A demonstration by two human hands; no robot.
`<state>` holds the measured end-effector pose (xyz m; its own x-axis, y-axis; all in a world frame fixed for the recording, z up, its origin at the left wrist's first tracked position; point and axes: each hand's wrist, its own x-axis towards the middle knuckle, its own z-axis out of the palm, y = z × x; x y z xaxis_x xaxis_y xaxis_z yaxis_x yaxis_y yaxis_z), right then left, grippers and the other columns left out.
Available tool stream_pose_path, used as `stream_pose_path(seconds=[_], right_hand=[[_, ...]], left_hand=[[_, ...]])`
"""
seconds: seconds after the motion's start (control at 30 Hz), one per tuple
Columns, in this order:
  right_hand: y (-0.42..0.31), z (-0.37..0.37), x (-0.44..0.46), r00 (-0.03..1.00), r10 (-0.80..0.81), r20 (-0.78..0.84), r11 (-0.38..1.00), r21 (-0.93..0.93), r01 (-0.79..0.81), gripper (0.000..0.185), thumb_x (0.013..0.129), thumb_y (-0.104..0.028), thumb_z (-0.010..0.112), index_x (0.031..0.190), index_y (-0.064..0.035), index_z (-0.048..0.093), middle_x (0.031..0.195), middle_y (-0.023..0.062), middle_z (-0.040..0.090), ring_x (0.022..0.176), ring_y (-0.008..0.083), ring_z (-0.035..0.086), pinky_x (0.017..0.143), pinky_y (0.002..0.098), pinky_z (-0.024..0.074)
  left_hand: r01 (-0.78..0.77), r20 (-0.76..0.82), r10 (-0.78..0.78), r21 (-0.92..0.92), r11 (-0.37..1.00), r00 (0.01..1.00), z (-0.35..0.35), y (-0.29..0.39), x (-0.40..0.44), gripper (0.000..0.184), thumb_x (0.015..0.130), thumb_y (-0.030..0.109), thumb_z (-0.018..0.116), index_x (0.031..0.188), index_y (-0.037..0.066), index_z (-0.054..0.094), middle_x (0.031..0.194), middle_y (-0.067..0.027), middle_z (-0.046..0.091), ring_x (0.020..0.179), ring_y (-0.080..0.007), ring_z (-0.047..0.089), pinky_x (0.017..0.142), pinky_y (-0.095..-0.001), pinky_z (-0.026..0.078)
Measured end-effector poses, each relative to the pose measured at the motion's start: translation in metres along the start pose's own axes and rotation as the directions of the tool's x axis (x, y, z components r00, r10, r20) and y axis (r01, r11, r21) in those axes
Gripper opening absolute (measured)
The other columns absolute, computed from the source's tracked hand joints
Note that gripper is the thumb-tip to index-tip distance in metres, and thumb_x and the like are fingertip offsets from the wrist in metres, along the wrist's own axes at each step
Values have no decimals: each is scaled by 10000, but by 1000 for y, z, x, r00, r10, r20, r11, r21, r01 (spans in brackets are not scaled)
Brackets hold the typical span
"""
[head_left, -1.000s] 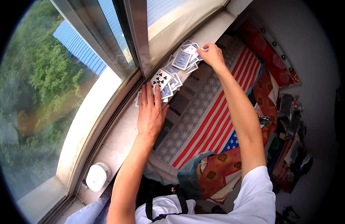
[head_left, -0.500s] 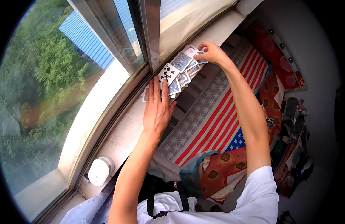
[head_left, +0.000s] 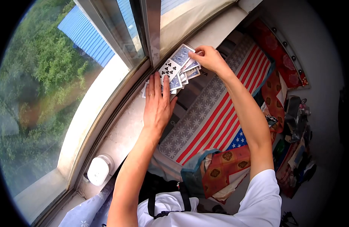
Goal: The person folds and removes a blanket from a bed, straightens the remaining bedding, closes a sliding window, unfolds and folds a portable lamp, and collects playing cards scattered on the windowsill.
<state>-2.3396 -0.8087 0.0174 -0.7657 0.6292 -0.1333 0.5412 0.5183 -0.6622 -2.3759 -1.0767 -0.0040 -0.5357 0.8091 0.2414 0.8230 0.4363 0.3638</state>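
Playing cards lie in an overlapping heap on the window sill (head_left: 119, 130). A face-up nine of clubs (head_left: 169, 69) is on top at the left part, and a blue-backed card (head_left: 182, 55) rests at its upper right. My left hand (head_left: 157, 104) lies flat with fingers spread, its fingertips on the cards at the lower left end. At the upper right end, my right hand (head_left: 207, 58) pinches the edge of the cards between thumb and fingers. Some face-up and face-down cards (head_left: 191, 70) stick out below it, over the sill's inner edge.
A white rounded device (head_left: 99, 170) stands on the sill at the lower left. The window frame (head_left: 151, 30) runs beside the cards. Below the sill is a bed with a striped, star-patterned cover (head_left: 204, 125). Assorted items (head_left: 295, 151) are piled at the right.
My right hand has moved slightly left and down, bringing the outer cards closer to the nine of clubs. The heap is now more compact. My left hand still presses on the cards.
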Motion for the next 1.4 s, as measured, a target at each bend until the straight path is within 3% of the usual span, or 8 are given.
stream_pose_path(seconds=[0.1,0.33,0.47,0.83,0.93,1.03,1.17,1.4], right_hand=[[4,9,3,999,-30,-11,998,55,31,556,760,-467,782,1044,8,722,950,187,725,903,295,708,829,370,544],[-11,2,3,997,48,-53,902,430,-21,258,827,-155,774,945,65,711,887,109,726,738,118,655,677,270,518],[-24,-16,-19,984,174,-49,773,626,-106,254,873,-271,764,983,-46,720,861,-2,698,726,56,524,663,229,348],[-39,-13,-44,971,129,-201,655,752,69,280,864,-112,764,1023,88,650,875,108,712,744,122,666,679,231,520],[-32,27,-55,986,72,-149,780,624,38,262,836,-118,775,983,71,669,872,114,724,733,108,664,624,231,510],[-52,51,-79,965,-103,-242,995,-19,102,357,822,-292,766,1012,-1,685,895,140,689,837,290,672,766,396,527],[-32,41,-67,829,-184,-528,983,-109,149,327,901,-322,667,1022,-19,687,1018,196,654,912,361,643,826,453,507],[-15,24,-38,974,76,-215,985,-133,-106,360,926,-321,588,1073,-10,694,1076,232,686,1042,393,649,898,454,507]], left_hand=[[0,-4,0,-12,1000,1000,0,0,0,724,884,238,687,1465,-14,337,1532,-271,285,1411,-443,307,1159,-505,302],[-3,-7,3,-8,1000,1000,0,-2,0,731,875,231,696,1465,-14,341,1535,-268,285,1414,-438,306,1161,-504,298],[-8,-9,7,-10,1000,1000,0,-2,-1,740,876,235,694,1458,-45,333,1537,-268,289,1416,-437,306,1165,-501,292],[5,-34,-7,-41,999,999,2,-4,-2,840,851,222,722,1471,-90,249,1522,-302,292,1418,-426,313,1172,-481,295],[10,-61,-15,-76,997,998,5,-4,-3,871,849,225,725,1481,-94,219,1521,-309,289,1419,-426,315,1172,-474,299],[-7,-63,2,-81,997,998,-2,0,0,829,863,226,711,1492,-55,250,1522,-303,289,1412,-435,322,1170,-484,301],[-40,-37,40,18,999,999,0,-2,-3,738,883,225,686,1484,-2,321,1518,-291,301,1402,-441,330,1161,-493,309],[-5,-33,4,-29,1000,999,0,-1,-1,766,867,220,701,1472,-31,303,1512,-293,306,1399,-441,331,1163,-486,306]])
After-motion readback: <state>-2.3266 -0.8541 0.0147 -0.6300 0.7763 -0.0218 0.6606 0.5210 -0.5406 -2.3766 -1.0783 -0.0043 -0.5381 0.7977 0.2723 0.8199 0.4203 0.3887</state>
